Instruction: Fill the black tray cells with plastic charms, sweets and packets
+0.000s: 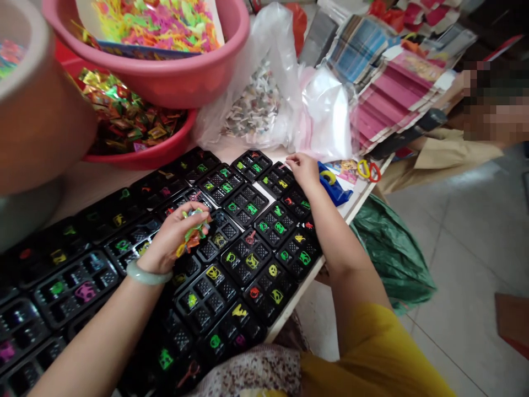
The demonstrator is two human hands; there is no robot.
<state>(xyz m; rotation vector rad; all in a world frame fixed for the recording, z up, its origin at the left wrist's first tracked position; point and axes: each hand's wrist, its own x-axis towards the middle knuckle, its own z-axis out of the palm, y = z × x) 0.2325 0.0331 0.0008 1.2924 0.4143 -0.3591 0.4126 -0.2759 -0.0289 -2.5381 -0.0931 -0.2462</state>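
My left hand (182, 229), with a pale green bangle at the wrist, is closed around a bunch of small coloured plastic toys (195, 231) in green, orange, yellow and blue. It hovers above black compartment trays (247, 205) laid edge to edge on the table. At the far right end of these trays, my right hand (305, 170) is closed in a pinch over a tray corner. A small pinkish piece (283, 165) shows by its fingertips; its kind is too small to tell. Many trays hold little green, yellow, red or purple plastic figures in some compartments.
Behind the trays stand a pink basin (165, 82) of bright toys, a red basin (140, 160) of wrapped pieces and a clear bag (258, 105). A blue tape dispenser (335, 187) and scissors (369, 170) lie near the right edge. A green bag (392, 253) hangs below. Another person is at right.
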